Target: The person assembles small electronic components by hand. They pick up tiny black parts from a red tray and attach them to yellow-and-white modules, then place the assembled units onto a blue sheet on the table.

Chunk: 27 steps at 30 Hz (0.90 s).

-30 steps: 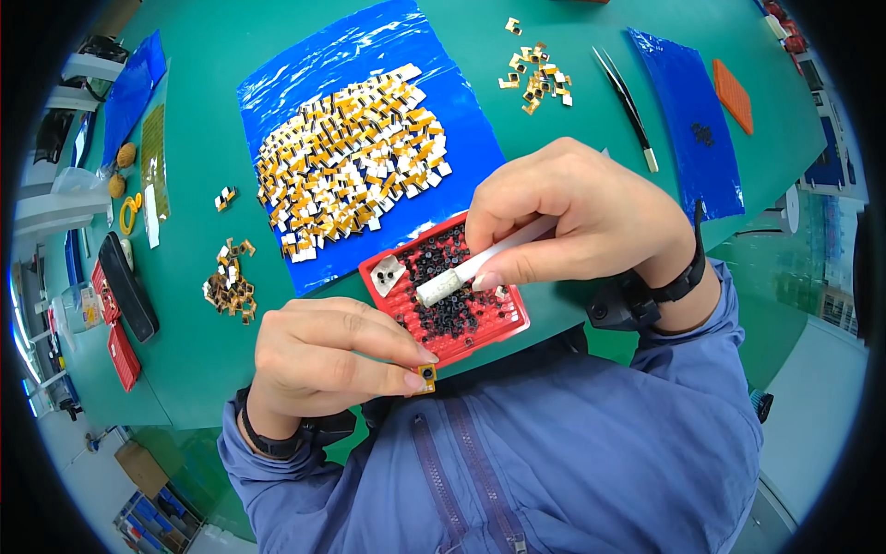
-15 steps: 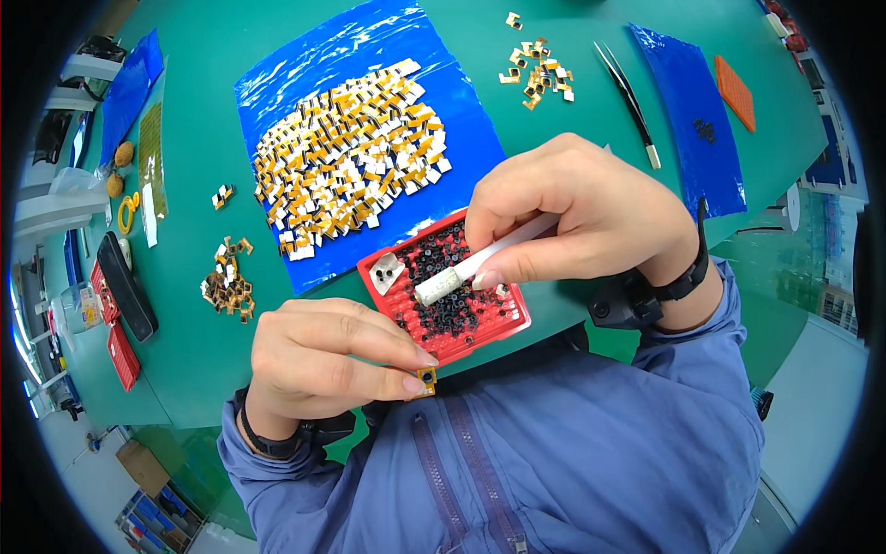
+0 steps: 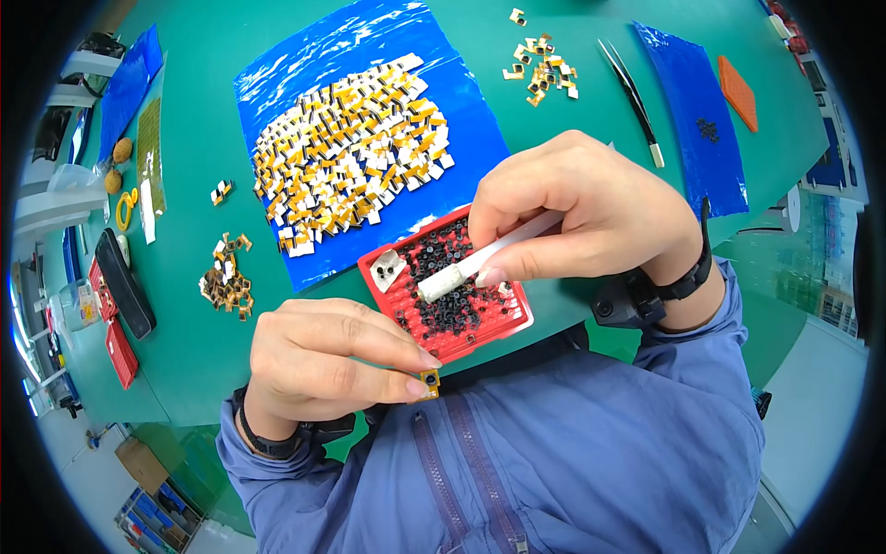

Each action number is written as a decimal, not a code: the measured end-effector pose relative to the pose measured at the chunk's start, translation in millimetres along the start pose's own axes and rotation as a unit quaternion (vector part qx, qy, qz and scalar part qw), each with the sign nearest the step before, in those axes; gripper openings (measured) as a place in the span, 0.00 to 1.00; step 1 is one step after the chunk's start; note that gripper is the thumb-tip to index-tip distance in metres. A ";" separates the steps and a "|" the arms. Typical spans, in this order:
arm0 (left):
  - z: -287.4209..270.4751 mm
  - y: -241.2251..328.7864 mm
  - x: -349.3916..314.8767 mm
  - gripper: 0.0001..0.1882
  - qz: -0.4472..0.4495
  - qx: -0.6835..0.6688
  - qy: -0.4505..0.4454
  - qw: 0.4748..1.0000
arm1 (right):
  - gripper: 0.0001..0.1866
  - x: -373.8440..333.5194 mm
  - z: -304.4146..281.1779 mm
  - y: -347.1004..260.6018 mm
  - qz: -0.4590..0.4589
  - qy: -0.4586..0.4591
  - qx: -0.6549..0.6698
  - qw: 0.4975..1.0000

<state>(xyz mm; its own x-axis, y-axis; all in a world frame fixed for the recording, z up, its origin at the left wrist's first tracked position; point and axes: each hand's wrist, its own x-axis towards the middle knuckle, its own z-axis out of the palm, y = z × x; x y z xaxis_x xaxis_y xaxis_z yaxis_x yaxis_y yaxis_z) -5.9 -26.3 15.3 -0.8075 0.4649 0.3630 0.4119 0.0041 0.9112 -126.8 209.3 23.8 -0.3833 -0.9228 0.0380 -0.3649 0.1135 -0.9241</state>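
Observation:
Between thumb and fingers, my left hand (image 3: pixel 337 358) pinches a small gold-and-black camera-module-like part (image 3: pixel 430 379) just off the near side of a red tray (image 3: pixel 460 345). My right hand (image 3: pixel 577 208) is closed round a white stick-shaped tool (image 3: pixel 498 256), whose thick, wrapped tip points down-left over the tray. Many tiny black ring-like pieces (image 3: pixel 452 314) lie loose in the tray, some hidden beneath the tool and hand. A scrap of white material (image 3: pixel 388 270) with a few black pieces on it sits in the tray's left corner.
Beyond the tray, a blue sheet (image 3: pixel 323 55) bears a large spread of white-and-gold parts (image 3: pixel 355 152). Smaller piles lie left (image 3: pixel 226 282) and far right (image 3: pixel 546 69). Tweezers (image 3: pixel 632 102), another blue sheet (image 3: pixel 697 129) and an orange block (image 3: pixel 736 92) lie right; a black case (image 3: pixel 125 284) lies left.
Both hands keep the same grips and almost the same places. The small part and the tool's tip have shifted very slightly to the right.

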 end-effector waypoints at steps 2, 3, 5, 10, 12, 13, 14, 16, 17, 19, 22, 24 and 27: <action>-0.4 0.2 0.3 0.05 0.000 -0.001 -0.003 1.000 | 0.09 0.3 0.8 0.5 -0.007 0.007 0.002 1.000; -0.7 0.6 0.8 0.04 0.001 -0.001 -0.004 1.000 | 0.10 0.6 2.0 1.5 -0.014 0.015 0.006 1.000; -0.7 0.5 1.1 0.05 0.005 0.006 -0.007 1.000 | 0.11 0.8 2.6 1.7 -0.017 0.021 0.012 1.000; 1.3 1.1 2.7 0.05 0.022 0.073 -0.020 0.997 | 0.11 0.4 2.4 1.9 -0.010 0.017 0.014 1.000; 2.8 0.7 3.4 0.06 0.036 0.108 -0.026 0.993 | 0.10 0.3 3.3 3.3 -0.015 0.025 0.011 1.000; 3.3 0.4 3.4 0.06 0.042 0.126 -0.029 0.991 | 0.10 0.5 3.7 3.8 -0.017 0.028 0.010 0.999; 3.5 0.5 3.5 0.06 0.048 0.145 -0.032 0.988 | 0.09 0.5 2.7 3.0 -0.016 0.014 0.006 1.000; 2.9 0.8 3.8 0.06 0.060 0.181 -0.039 0.981 | 0.08 -0.1 -0.2 -0.1 -0.013 -0.012 -0.002 1.000; 3.1 0.4 3.9 0.07 0.066 0.187 -0.035 0.980 | 0.07 -0.2 -0.2 -0.2 -0.043 -0.011 -0.009 0.999; 4.2 -0.4 4.2 0.07 0.078 0.200 -0.025 0.976 | 0.07 0.5 -0.1 -0.3 -0.106 -0.012 -0.022 0.994; 5.6 1.8 2.3 0.07 0.070 0.203 -0.015 0.976 | 0.07 1.3 1.2 -4.4 -0.153 0.003 -0.006 0.988; 3.4 7.3 6.7 0.07 0.080 0.229 -0.027 0.970 | 0.10 1.1 1.2 -5.3 -0.167 0.022 0.005 0.986; 2.7 8.1 7.9 0.07 0.104 0.250 -0.023 0.962 | 0.11 0.2 4.7 -2.6 -0.145 0.074 0.011 0.987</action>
<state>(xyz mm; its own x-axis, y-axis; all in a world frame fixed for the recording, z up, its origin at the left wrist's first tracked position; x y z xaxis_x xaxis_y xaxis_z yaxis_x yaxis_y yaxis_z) -7.8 -20.2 25.0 -0.6705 0.5405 0.5083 0.7240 0.3268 0.6075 -121.9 207.1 24.5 -0.3861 -0.8514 0.3552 -0.4593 -0.1565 -0.8744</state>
